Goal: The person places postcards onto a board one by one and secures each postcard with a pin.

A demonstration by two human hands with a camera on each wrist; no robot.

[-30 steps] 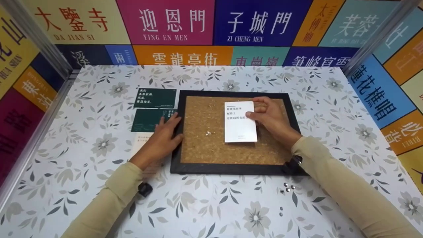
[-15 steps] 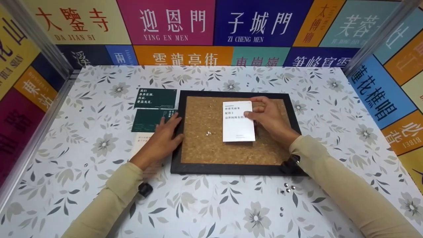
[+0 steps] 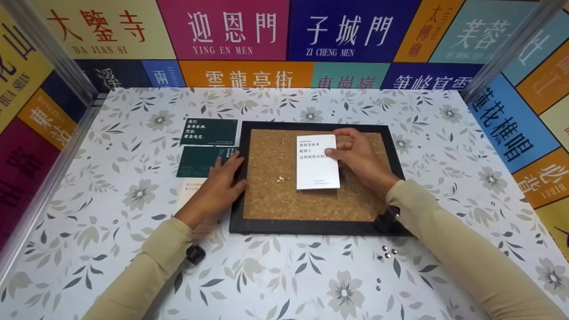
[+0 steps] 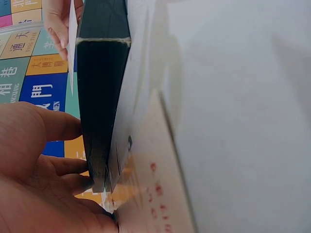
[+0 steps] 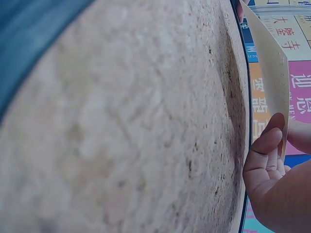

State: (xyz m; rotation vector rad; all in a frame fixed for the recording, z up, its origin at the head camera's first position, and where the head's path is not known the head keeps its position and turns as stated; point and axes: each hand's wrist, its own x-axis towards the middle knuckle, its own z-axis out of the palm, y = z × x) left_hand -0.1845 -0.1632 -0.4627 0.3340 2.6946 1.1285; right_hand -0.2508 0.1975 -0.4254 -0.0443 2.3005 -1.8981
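card point(image 3: 316, 169), white, dark-lettered, is pinched by right grip point(image 3: 361, 156); one corkboard point(image 3: 272, 202) is touched by splayed left grip point(image 3: 216, 189); two green cards point(image 3: 210, 132) are seen.

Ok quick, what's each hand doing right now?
Left hand: open, touching the black frame.
Right hand: closed, pinching the white card.

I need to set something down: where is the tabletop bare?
Bare: floral tabletop right of the corkboard, and along its near edge, left of the silver tacks. Crowded: the corkboard's left, green cards by the left hand; and over it, the right hand holding a white card.
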